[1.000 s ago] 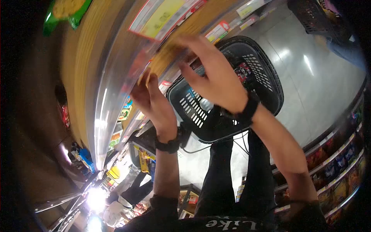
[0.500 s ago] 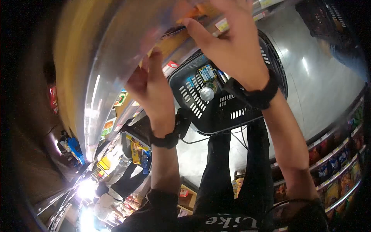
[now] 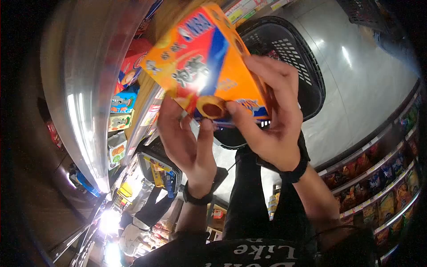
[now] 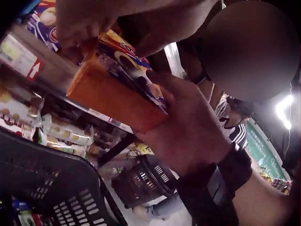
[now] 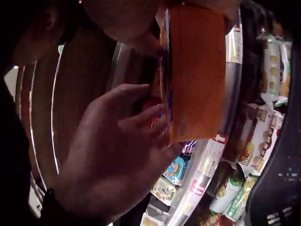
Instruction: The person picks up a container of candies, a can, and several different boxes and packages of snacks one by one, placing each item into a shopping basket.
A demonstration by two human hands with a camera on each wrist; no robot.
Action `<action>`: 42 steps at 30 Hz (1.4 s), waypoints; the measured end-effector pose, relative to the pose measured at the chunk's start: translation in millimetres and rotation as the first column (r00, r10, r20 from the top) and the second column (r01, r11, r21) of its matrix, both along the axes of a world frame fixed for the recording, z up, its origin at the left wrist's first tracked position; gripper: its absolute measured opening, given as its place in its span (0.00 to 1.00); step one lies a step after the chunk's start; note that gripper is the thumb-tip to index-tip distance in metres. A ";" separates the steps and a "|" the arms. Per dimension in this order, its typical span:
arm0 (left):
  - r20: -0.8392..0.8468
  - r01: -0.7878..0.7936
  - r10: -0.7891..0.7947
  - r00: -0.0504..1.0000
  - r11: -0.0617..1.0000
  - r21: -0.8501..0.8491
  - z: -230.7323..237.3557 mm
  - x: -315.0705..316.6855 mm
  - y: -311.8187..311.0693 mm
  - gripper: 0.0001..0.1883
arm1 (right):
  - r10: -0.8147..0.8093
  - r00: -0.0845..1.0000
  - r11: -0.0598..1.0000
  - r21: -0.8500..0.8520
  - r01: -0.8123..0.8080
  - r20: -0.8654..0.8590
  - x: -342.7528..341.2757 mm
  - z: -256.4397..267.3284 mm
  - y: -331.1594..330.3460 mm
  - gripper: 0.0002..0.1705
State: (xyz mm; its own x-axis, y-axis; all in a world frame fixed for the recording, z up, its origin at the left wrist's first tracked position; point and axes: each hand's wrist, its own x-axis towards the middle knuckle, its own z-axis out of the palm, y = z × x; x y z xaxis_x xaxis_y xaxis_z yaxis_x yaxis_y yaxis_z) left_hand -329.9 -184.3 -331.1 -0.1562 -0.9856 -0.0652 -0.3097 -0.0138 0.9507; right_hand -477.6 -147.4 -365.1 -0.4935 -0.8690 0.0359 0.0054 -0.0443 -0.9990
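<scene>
An orange box point(image 3: 200, 66) with blue, red and yellow print is held up between both hands. My right hand point(image 3: 280, 115) grips its right end, thumb on the printed face. At the lower left corner, my left hand point(image 3: 187, 147) holds the box with thumb and fingers, the fingertips partly hidden behind it. In the left wrist view, the right hand point(image 4: 183, 122) wraps one end of the box point(image 4: 113, 94), with the left hand point(image 4: 141, 23) above. The right wrist view shows the left hand point(image 5: 113, 150) against the edge of the box point(image 5: 195, 75).
A black basket point(image 3: 311, 58) with a few items stands beyond the box. Wooden shelves with price tags point(image 3: 244, 11) and snack packs point(image 3: 122, 103) run along the left. Another basket point(image 3: 178, 175) is lower left; snack racks point(image 3: 382, 191) line the right. People are in the background.
Both hands have come back from the shelf, and the orange box is now in view between them. The right hand has moved down and grips it.
</scene>
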 end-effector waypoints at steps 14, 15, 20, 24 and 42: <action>0.357 0.332 -0.398 0.845 0.914 0.233 -163.9 -17.2 93.8 0.42 | 0.029 0.951 0.815 0.543 -0.202 0.309 -17.2 -161.9 108.7 0.44; 0.310 0.333 -0.399 0.863 0.911 0.244 -188.7 -19.5 95.2 0.41 | 0.034 0.912 0.795 0.542 -0.273 0.409 -20.5 -186.5 107.1 0.45; 0.349 0.341 -0.417 0.839 0.903 0.260 -283.6 -38.1 84.5 0.37 | 0.050 0.802 0.802 0.455 -0.388 0.595 -24.9 -338.6 87.1 0.40; 0.253 0.209 -0.339 0.906 0.880 0.427 -361.3 -28.3 74.9 0.27 | 0.426 0.836 0.560 0.625 -0.545 0.347 -31.1 -391.2 55.2 0.49; 0.167 -0.167 0.089 0.982 0.826 0.539 -262.3 0.9 21.4 0.13 | 0.715 0.697 0.499 0.742 -0.447 -0.061 -59.8 -298.2 84.0 0.27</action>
